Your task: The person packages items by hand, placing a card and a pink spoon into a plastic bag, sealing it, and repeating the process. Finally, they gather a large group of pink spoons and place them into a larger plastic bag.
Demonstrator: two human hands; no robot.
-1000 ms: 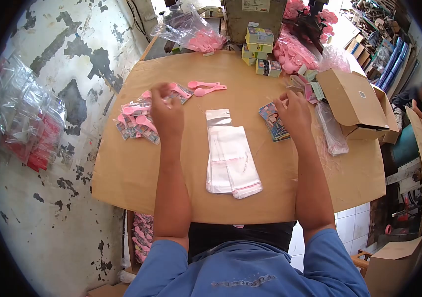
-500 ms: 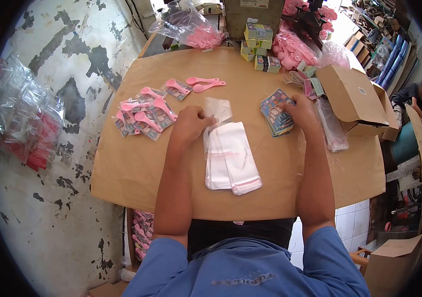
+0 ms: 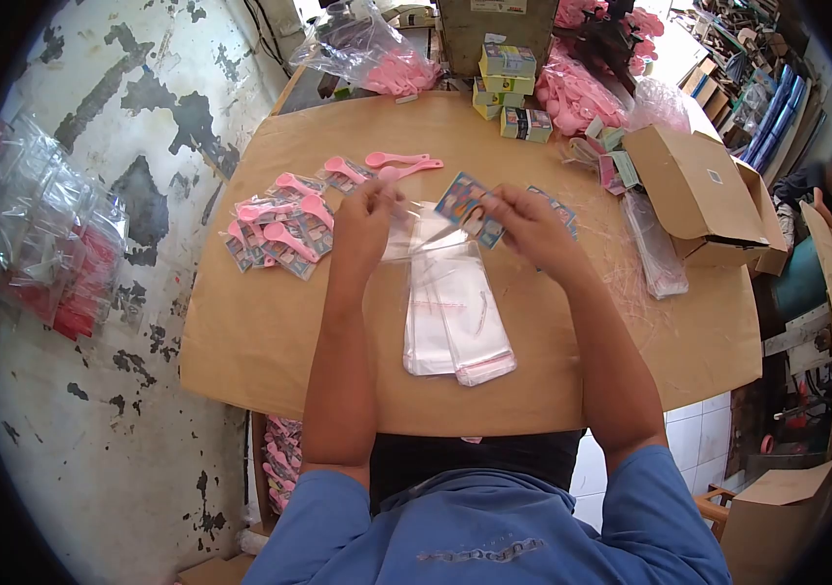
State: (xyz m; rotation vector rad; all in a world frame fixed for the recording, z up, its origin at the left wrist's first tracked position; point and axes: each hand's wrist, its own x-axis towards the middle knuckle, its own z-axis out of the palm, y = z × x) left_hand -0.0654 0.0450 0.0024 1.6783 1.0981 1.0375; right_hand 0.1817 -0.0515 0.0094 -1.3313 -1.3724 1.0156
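Observation:
My left hand (image 3: 365, 219) pinches a clear plastic bag (image 3: 400, 240) above the table. Close to the bag's mouth, my right hand (image 3: 530, 226) grips a printed card (image 3: 470, 207) between thumb and fingers. Below both hands lies a stack of clear plastic bags (image 3: 460, 312), some fanned at an angle. The pile of printed cards (image 3: 562, 214) is partly hidden behind my right hand. To the left rest several packed pink spoons with cards (image 3: 284, 229). Two loose pink spoons (image 3: 406, 168) lie just beyond my left hand.
An opened cardboard box (image 3: 694, 185) stands at the right, beside more plastic bags (image 3: 655, 244). Small card bundles (image 3: 509, 63) are stacked at the back, near bagged pink spoons (image 3: 572, 93). Another person (image 3: 816, 190) sits at the far right.
My right hand has lifted a card from the pile and brought it left towards the bag. My left hand has raised a clear bag off the stack and moved slightly left.

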